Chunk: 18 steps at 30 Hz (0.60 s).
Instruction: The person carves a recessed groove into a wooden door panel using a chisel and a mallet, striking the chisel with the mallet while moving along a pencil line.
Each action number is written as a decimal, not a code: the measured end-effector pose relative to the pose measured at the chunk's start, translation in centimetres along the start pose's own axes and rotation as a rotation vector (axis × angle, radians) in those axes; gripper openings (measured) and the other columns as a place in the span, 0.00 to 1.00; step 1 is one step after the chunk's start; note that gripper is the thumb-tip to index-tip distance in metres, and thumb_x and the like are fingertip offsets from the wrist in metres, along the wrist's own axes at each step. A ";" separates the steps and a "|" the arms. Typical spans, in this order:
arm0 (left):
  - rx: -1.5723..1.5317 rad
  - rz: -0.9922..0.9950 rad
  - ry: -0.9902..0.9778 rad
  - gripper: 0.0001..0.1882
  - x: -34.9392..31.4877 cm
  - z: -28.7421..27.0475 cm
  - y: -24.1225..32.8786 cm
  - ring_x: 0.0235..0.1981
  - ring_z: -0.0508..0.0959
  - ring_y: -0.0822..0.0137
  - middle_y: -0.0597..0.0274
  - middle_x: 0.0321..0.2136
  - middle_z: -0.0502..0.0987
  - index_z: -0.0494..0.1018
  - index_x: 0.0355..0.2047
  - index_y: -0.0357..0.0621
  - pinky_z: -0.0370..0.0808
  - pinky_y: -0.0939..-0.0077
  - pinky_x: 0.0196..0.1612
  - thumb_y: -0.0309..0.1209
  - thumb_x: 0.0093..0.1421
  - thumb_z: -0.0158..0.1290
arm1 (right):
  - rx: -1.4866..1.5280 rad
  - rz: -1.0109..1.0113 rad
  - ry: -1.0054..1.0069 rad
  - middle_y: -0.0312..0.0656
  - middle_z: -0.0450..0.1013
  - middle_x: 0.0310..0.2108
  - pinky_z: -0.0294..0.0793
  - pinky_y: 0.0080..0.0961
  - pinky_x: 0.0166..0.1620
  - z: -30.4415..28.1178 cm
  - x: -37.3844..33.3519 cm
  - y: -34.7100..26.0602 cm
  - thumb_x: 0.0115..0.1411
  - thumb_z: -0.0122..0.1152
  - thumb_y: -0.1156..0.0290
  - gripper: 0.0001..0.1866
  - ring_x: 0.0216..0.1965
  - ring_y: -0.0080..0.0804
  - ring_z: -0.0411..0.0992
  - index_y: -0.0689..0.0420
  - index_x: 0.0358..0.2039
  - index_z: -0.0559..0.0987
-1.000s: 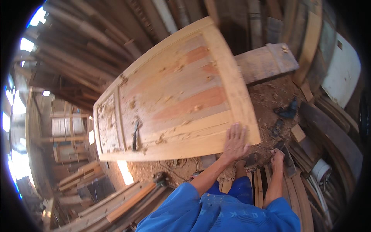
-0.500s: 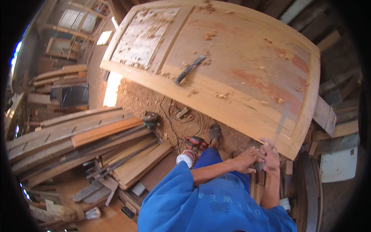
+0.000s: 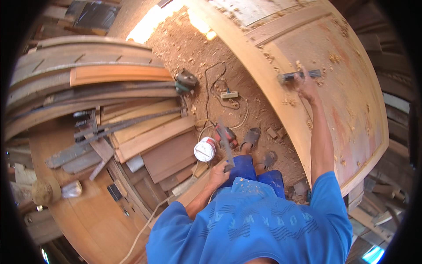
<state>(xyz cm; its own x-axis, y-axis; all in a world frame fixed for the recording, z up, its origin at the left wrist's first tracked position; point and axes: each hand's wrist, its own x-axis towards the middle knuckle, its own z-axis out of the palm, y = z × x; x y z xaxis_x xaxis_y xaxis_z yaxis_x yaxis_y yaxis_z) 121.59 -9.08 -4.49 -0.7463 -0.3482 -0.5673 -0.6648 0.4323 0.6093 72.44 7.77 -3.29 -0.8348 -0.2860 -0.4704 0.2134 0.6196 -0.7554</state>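
In my left hand (image 3: 219,174), held low before my blue shirt, the closed fingers grip a narrow flat-bladed tool (image 3: 225,143). Its blade points up and away, and motion blurs it. With my arm stretched forward, my right hand (image 3: 307,86) has its fingers around a dark bar-shaped tool (image 3: 313,73) lying on the wooden door panel (image 3: 277,94). Curled wood shavings (image 3: 334,58) are scattered over the panel, which has a raised pale frame and reddish patches.
Stacked boards (image 3: 110,99) fill the left side. A white-lidded tub (image 3: 205,149), a red power tool (image 3: 226,135), a dark green power tool (image 3: 186,81) and a power strip (image 3: 229,94) with cords are near my feet. Shavings cover the dirt floor (image 3: 180,55).
My hands, together at the panel's near edge before, are now apart. The left has drawn back with the bladed tool; the right has reached onto the dark tool. The view has turned left.
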 end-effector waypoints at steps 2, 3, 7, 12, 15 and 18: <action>-0.012 -0.273 0.045 0.15 -2.3 1.0 -4.3 0.39 0.81 0.42 0.44 0.35 0.81 0.78 0.43 0.47 0.76 0.53 0.42 0.39 0.57 0.56 | 0.026 0.185 -0.068 0.52 0.78 0.41 0.73 0.42 0.51 1.9 1.0 -1.1 0.63 0.60 0.51 0.35 0.42 0.40 0.77 0.58 0.65 0.66; -0.022 -0.442 -0.015 0.19 -3.4 2.2 -7.0 0.41 0.81 0.42 0.43 0.37 0.81 0.78 0.45 0.47 0.76 0.53 0.44 0.43 0.58 0.54 | -0.011 0.093 0.013 0.47 0.77 0.34 0.73 0.33 0.42 2.3 1.5 -0.5 0.62 0.61 0.50 0.32 0.36 0.36 0.75 0.59 0.59 0.70; -0.067 -0.728 -0.234 0.29 -8.0 8.2 -13.4 0.44 0.81 0.43 0.38 0.41 0.81 0.77 0.50 0.43 0.75 0.55 0.48 0.52 0.58 0.53 | -0.364 -0.203 0.276 0.48 0.76 0.29 0.74 0.30 0.37 2.2 3.8 5.3 0.61 0.60 0.50 0.25 0.31 0.36 0.75 0.63 0.43 0.77; -0.370 -0.617 -0.139 0.32 -14.1 18.6 -18.5 0.44 0.81 0.45 0.37 0.39 0.81 0.77 0.47 0.36 0.75 0.57 0.48 0.55 0.61 0.50 | -0.432 -0.209 0.169 0.51 0.77 0.35 0.72 0.37 0.44 4.2 -3.8 8.3 0.58 0.56 0.62 0.19 0.38 0.45 0.77 0.61 0.46 0.76; -0.433 -0.647 -0.087 0.32 -14.6 21.5 -18.5 0.43 0.81 0.45 0.37 0.39 0.81 0.78 0.47 0.36 0.75 0.58 0.47 0.55 0.61 0.50 | -0.455 -0.226 0.190 0.51 0.78 0.37 0.72 0.41 0.46 3.3 -10.0 8.2 0.57 0.53 0.65 0.19 0.40 0.50 0.76 0.58 0.48 0.76; -0.468 -0.671 -0.033 0.32 -14.6 23.3 -18.7 0.43 0.81 0.45 0.37 0.38 0.81 0.78 0.46 0.35 0.75 0.58 0.47 0.55 0.61 0.49 | -0.434 -0.305 0.199 0.53 0.75 0.37 0.71 0.42 0.47 3.2 -12.6 11.5 0.58 0.53 0.68 0.20 0.41 0.51 0.74 0.57 0.51 0.76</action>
<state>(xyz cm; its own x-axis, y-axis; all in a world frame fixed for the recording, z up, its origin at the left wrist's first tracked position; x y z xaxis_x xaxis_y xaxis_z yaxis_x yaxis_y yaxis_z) 145.69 7.32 -20.53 -0.1882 -0.3818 -0.9049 -0.9199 -0.2542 0.2985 87.07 16.13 -7.50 -0.9146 -0.3819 -0.1329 -0.2458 0.7860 -0.5672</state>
